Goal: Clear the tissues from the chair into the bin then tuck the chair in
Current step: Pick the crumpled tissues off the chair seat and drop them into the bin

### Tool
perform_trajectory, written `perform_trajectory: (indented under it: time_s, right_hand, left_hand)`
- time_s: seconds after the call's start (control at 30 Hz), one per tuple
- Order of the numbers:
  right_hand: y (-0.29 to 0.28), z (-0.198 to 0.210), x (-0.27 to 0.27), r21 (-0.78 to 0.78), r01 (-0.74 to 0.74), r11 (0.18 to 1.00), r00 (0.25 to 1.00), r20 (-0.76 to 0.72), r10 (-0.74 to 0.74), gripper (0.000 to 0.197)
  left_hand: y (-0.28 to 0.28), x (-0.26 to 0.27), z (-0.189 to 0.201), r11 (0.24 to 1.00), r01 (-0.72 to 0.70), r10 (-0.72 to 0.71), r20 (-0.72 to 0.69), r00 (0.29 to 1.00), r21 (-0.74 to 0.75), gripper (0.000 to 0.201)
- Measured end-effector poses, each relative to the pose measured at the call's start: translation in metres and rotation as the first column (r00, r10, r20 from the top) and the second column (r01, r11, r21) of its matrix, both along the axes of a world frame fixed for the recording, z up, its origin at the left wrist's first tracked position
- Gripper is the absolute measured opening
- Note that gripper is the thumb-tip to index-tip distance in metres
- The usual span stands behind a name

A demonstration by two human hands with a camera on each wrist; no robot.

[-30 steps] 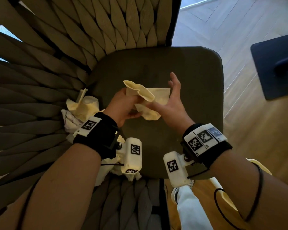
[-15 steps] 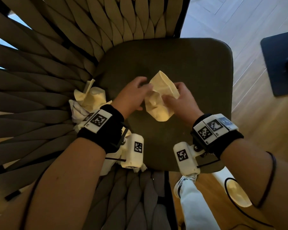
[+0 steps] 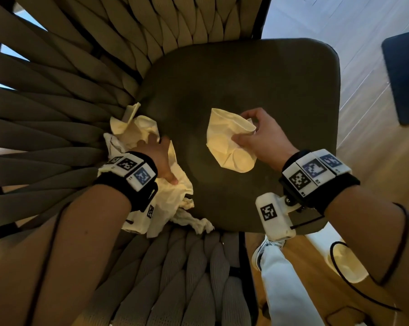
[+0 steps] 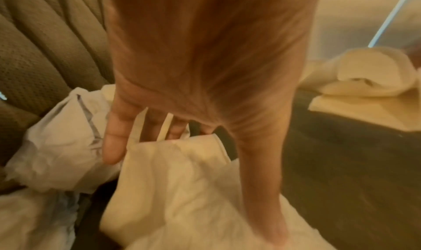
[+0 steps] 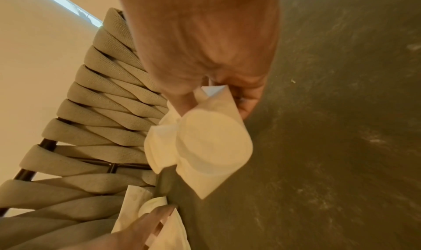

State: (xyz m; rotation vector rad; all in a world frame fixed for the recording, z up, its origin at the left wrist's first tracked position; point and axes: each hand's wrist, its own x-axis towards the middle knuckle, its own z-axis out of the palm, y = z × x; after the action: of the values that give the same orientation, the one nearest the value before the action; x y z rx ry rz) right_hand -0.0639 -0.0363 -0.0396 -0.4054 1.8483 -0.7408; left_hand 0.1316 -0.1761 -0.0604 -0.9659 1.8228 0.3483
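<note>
A chair with a dark seat cushion (image 3: pixel 257 78) and woven tan back (image 3: pixel 57 102) fills the head view. My right hand (image 3: pixel 250 130) pinches one crumpled cream tissue (image 3: pixel 227 147) between thumb and fingers just above the seat's middle; the right wrist view shows the same hand (image 5: pixel 216 95) and tissue (image 5: pixel 205 145). My left hand (image 3: pixel 161 154) lies with spread fingers on a pile of tissues (image 3: pixel 173 196) at the seat's left edge. In the left wrist view its fingers (image 4: pixel 114 136) are straight over the pile (image 4: pixel 182 191). A white bin-like container (image 3: pixel 344 262) shows under my right forearm.
The woven backrest curves round the left and near sides of the seat. To the right is wooden floor with a dark blue mat (image 3: pixel 403 74). A leg in light trousers (image 3: pixel 286 283) stands by the chair's near right corner.
My left hand has let go of the tissue both hands held and moved left onto the pile. My right hand keeps that tissue and has shifted slightly right.
</note>
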Motion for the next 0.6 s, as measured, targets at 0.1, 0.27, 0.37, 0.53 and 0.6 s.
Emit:
perform_trajectory:
  time_s: [0.1,0.27,0.37,0.53,0.6]
  right_hand:
    - [0.003,-0.001,-0.002,0.02,-0.042,0.999,0.999,0.001,0.042,0.053]
    - [0.009,-0.004,0.0,0.023,-0.057,0.998,0.998,0.006,0.057,0.052]
    - [0.015,-0.006,-0.001,0.016,-0.04,0.999,0.999,0.02,0.04,0.052]
    - [0.045,-0.008,-0.005,-0.002,0.071,0.997,0.995,0.064,-0.07,0.052]
    - [0.065,-0.008,-0.01,-0.027,0.151,0.988,0.987,0.069,-0.148,0.05]
  left_hand:
    - [0.011,0.002,-0.002,0.997,0.062,-0.063,-0.047,0.997,-0.04,0.115]
    - [0.029,0.007,-0.011,0.996,0.057,-0.069,-0.186,0.98,-0.067,0.081]
    - [0.033,0.007,-0.013,1.0,0.028,-0.029,-0.242,0.97,-0.006,0.056]
    - [0.025,-0.016,0.008,0.968,-0.144,0.21,-0.347,0.914,0.206,0.028]
    - [0.027,-0.041,0.029,0.941,-0.217,0.308,-0.388,0.869,0.261,0.029]
